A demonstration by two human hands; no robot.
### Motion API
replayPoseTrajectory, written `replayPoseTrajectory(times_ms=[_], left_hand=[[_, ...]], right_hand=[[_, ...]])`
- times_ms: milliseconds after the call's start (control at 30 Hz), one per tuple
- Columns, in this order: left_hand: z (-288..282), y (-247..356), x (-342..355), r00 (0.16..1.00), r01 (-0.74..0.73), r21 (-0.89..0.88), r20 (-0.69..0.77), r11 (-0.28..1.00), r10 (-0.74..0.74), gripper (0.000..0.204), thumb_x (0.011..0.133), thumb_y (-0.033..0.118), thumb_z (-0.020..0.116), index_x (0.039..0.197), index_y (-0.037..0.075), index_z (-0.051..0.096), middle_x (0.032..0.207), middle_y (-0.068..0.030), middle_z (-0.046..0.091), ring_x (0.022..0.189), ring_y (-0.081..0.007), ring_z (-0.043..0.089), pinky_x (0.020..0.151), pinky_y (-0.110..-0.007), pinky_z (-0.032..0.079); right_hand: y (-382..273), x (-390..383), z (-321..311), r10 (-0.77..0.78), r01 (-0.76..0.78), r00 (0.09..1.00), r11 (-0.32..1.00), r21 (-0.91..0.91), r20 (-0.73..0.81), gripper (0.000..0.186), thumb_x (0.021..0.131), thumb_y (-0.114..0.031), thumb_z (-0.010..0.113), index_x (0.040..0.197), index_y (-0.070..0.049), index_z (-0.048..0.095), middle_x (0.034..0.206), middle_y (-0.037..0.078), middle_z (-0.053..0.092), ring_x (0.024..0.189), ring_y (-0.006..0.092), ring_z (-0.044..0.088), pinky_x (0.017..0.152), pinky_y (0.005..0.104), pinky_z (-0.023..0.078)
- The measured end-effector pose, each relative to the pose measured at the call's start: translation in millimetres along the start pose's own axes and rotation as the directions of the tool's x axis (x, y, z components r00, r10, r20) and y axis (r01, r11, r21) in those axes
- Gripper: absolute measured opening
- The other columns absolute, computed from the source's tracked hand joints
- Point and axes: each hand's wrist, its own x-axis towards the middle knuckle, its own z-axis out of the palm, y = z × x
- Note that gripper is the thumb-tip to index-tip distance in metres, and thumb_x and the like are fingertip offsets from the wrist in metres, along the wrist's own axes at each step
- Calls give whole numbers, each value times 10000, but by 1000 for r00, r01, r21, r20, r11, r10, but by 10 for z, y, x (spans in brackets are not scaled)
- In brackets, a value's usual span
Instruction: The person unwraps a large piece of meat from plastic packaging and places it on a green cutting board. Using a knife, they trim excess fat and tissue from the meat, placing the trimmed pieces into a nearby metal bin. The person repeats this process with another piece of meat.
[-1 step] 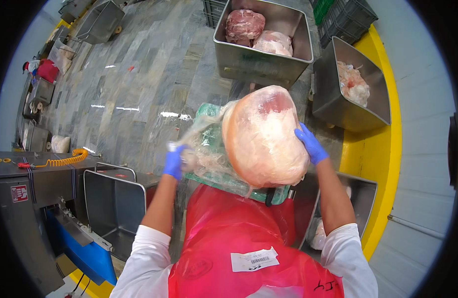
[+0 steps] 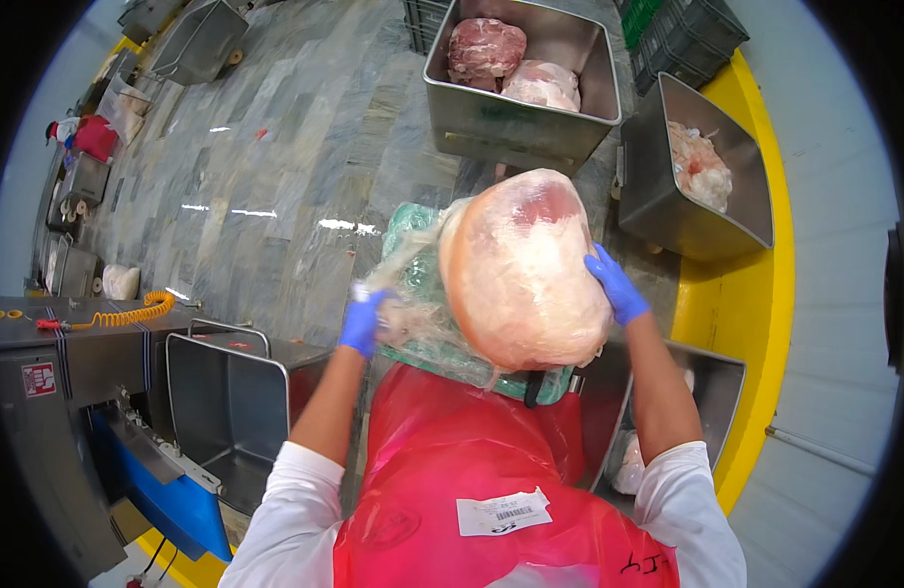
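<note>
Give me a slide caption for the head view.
Gloved hands lift a large raw meat cut from clear plastic wrap.

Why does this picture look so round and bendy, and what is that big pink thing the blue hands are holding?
The camera sits on a person's head and looks down, so you see their own arms. Its lens is very wide, and that bends straight lines near the edge.

The blue hands are gloves. The right hand presses against the side of a big pink piece of raw meat. The left hand has a grip on the clear plastic wrap hanging off it. The meat is held up over a green crate.

The red thing below is the person's apron.

On the grey floor stand metal bins. One bin ahead holds two more pieces of meat; another bin on the right holds paler pieces.
</note>
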Motion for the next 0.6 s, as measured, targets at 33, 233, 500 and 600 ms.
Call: replayPoseTrajectory(times_ms=[33,233,500,600], left_hand=[[283,-100,-73,999,40,44,34,998,-41,251,939,294,719,1036,67,676,865,-22,652,716,-143,637,611,-339,525],[1172,-478,41,947,307,-225,172,925,-272,265,1003,307,647,1144,82,661,898,-18,663,701,-129,628,611,-330,522],[1431,-392,140,887,433,-464,374,773,-272,420,1072,310,480,1378,46,594,1364,-148,659,1212,-269,651,1057,-440,535],[1499,-421,158,874,461,-557,421,690,-243,431,1069,323,472,1380,52,596,1339,-126,673,1181,-256,658,1035,-417,534]], right_hand=[[5,25,-9,2,-2,1000,1000,19,-6,691,1017,-369,633,1571,-34,392,1490,120,539,1313,211,548,1123,362,430],[266,105,-395,208,-198,978,934,298,-1,612,1057,-459,530,1500,-37,503,1446,120,602,1274,225,601,1108,369,456],[172,121,-296,291,-271,956,913,305,-22,630,1064,-504,501,1470,-25,539,1424,131,626,1248,245,629,1100,380,471],[225,260,-406,291,-290,955,868,402,59,652,1053,-513,519,1482,-21,527,1421,142,625,1244,245,629,1106,373,468]])
